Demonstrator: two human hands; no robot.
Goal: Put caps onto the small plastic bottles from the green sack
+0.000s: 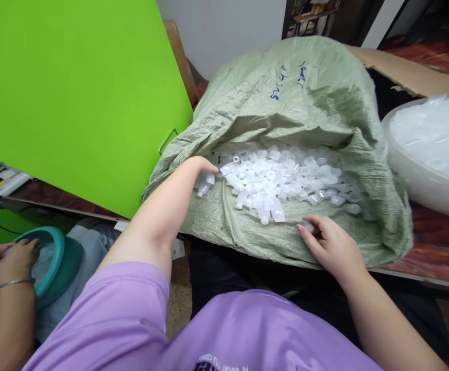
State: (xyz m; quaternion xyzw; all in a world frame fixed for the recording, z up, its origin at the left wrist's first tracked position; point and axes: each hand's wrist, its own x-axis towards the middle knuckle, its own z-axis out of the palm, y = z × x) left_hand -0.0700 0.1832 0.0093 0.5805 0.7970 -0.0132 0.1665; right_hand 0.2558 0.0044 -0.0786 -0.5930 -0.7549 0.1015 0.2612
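A green woven sack [243, 98] lies on its side with its mouth towards me, and a heap of small translucent white plastic pieces [286, 175] spills onto its lower flap. My left hand [204, 165] is bent down at the left edge of the heap. Its thumb tip is close to a white piece, and the other fingers are hidden behind the hand. Several loose plastic pieces [206, 185] lie just below it. At the front of the flap, my right hand [330, 245] pinches one small translucent plastic piece [307, 225] between thumb and fingers.
A bright green panel [73, 93] stands at the left, with a small metal handle [167, 141]. On the right is a translucent tub [421, 159] heaped with clear plastic. Lower left, another person's hands [18, 260] work in a teal basin [60, 257]. A cardboard box [421, 72] sits behind.
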